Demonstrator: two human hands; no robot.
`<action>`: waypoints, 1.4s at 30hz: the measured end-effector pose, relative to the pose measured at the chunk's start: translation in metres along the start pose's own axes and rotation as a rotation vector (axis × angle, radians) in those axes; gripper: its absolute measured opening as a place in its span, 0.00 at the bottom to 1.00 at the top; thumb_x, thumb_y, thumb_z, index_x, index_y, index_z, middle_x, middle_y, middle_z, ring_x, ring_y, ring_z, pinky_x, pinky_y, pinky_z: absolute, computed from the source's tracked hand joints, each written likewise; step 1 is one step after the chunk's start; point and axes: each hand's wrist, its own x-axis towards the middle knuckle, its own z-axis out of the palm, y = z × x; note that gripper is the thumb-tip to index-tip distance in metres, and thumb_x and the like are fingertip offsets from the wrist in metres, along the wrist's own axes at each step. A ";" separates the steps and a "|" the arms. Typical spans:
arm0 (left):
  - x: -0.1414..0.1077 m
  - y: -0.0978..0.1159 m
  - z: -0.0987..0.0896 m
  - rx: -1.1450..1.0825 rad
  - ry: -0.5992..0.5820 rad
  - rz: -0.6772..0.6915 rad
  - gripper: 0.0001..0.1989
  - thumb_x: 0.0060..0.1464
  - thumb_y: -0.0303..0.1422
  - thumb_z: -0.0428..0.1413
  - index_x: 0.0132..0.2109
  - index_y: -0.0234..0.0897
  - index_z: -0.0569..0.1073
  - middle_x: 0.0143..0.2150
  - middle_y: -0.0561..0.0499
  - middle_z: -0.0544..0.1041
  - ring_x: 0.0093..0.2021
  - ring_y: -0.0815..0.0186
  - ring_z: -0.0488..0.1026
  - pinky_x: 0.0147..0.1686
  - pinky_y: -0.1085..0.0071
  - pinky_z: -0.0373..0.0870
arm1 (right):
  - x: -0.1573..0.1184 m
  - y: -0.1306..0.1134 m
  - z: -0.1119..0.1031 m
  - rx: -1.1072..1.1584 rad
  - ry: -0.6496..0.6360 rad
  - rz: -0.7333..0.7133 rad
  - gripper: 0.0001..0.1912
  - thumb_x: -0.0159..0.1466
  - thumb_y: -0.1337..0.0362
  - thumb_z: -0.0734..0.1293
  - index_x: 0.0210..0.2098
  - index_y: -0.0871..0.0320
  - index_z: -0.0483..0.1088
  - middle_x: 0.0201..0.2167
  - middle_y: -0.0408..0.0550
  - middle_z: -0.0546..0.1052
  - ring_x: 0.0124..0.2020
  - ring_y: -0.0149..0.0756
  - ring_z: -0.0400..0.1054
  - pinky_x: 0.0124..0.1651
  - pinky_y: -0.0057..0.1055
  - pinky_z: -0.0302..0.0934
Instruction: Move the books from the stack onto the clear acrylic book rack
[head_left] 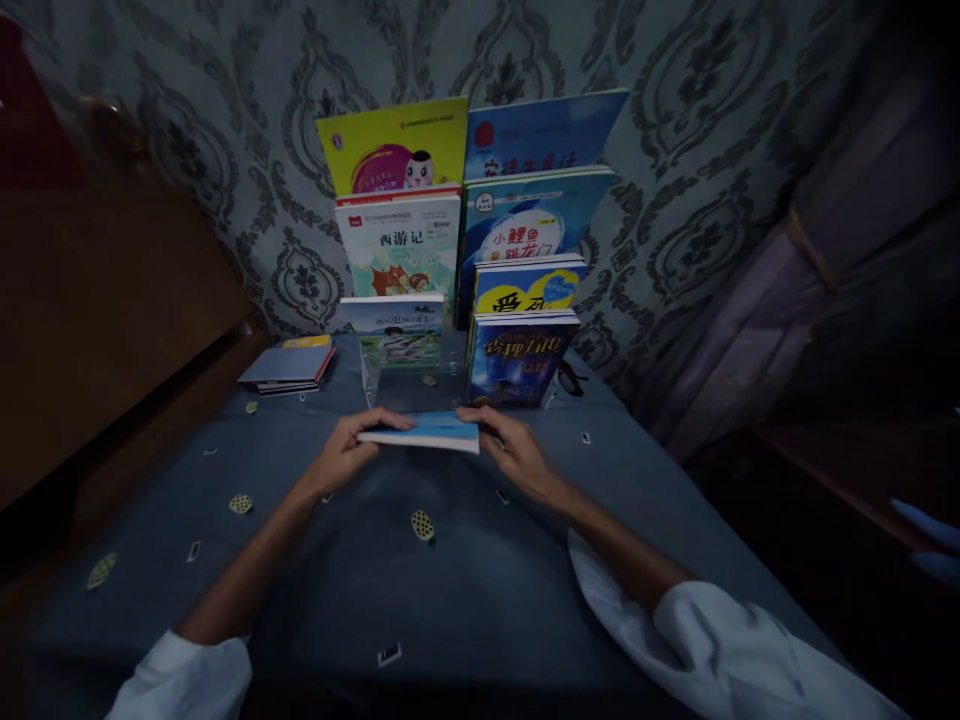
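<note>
A thin book with a blue cover (435, 428) is held level above the cloth, its white page edge towards me. My left hand (354, 447) grips its left end, thumb or fingers lying over the cover. At the right end my right hand (514, 450) closes on the same book. Just behind it stands a clear tiered rack (409, 388) of upright books. The front left tier bears a book with a figure in a green landscape (401, 335); the front right tier carries dark blue books (517, 365).
Higher tiers hold a white book (401, 240), a yellow-green book (390, 140), blue books (540, 215) and a yellow-and-blue book (525, 288). A small stack of books (289, 365) lies at the left. Dark glasses (571, 380) rest by the rack's right side. Patterned wall behind; curtain (795, 250) right.
</note>
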 end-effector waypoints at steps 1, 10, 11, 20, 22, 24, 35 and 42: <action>-0.007 -0.001 0.002 0.060 -0.079 0.009 0.15 0.54 0.42 0.61 0.45 0.38 0.82 0.49 0.43 0.81 0.55 0.47 0.75 0.60 0.56 0.65 | -0.007 0.005 0.001 -0.026 -0.035 -0.012 0.14 0.67 0.61 0.61 0.49 0.52 0.73 0.51 0.50 0.78 0.56 0.47 0.71 0.61 0.49 0.63; -0.059 -0.027 0.028 0.428 -0.386 0.090 0.22 0.63 0.30 0.55 0.63 0.50 0.71 0.64 0.48 0.71 0.67 0.54 0.65 0.70 0.49 0.49 | -0.051 0.043 0.006 -0.214 -0.244 -0.130 0.15 0.69 0.68 0.59 0.51 0.53 0.72 0.58 0.56 0.75 0.64 0.45 0.65 0.64 0.52 0.62; -0.062 -0.029 0.029 0.447 -0.403 0.096 0.24 0.63 0.30 0.54 0.64 0.50 0.69 0.66 0.48 0.70 0.68 0.55 0.63 0.71 0.49 0.48 | -0.052 0.044 0.006 -0.224 -0.258 -0.135 0.16 0.69 0.69 0.58 0.52 0.54 0.72 0.59 0.56 0.75 0.64 0.44 0.64 0.64 0.52 0.62; -0.060 -0.021 0.027 0.318 -0.499 -0.088 0.28 0.60 0.35 0.59 0.66 0.48 0.66 0.70 0.51 0.62 0.72 0.55 0.55 0.72 0.52 0.39 | -0.049 0.037 0.010 -0.301 -0.270 -0.090 0.18 0.70 0.65 0.58 0.54 0.52 0.73 0.58 0.52 0.75 0.64 0.44 0.65 0.67 0.53 0.57; -0.054 -0.025 0.024 0.286 -0.475 -0.141 0.27 0.61 0.37 0.59 0.66 0.47 0.67 0.71 0.51 0.61 0.73 0.57 0.53 0.73 0.55 0.36 | -0.044 0.034 0.017 -0.356 -0.252 -0.037 0.18 0.70 0.61 0.60 0.56 0.52 0.73 0.61 0.53 0.73 0.66 0.48 0.62 0.68 0.54 0.56; -0.045 -0.036 0.021 0.240 -0.379 -0.195 0.26 0.60 0.38 0.60 0.64 0.46 0.70 0.70 0.49 0.62 0.73 0.57 0.52 0.73 0.57 0.35 | -0.039 0.033 0.026 -0.433 -0.226 0.036 0.20 0.69 0.58 0.61 0.58 0.53 0.71 0.65 0.54 0.69 0.69 0.53 0.57 0.68 0.55 0.55; 0.000 -0.083 0.002 0.387 -0.127 -0.160 0.25 0.57 0.43 0.61 0.60 0.40 0.74 0.68 0.44 0.67 0.71 0.54 0.57 0.71 0.60 0.41 | -0.026 0.045 0.034 -0.514 -0.161 0.149 0.22 0.69 0.59 0.61 0.60 0.56 0.71 0.65 0.57 0.67 0.68 0.53 0.58 0.68 0.56 0.53; 0.017 -0.086 0.009 0.323 -0.155 -0.162 0.25 0.54 0.44 0.63 0.57 0.40 0.76 0.66 0.46 0.69 0.70 0.54 0.60 0.71 0.62 0.40 | -0.022 0.055 0.030 -0.436 -0.168 0.122 0.22 0.69 0.56 0.61 0.60 0.55 0.71 0.66 0.56 0.67 0.69 0.53 0.56 0.67 0.56 0.54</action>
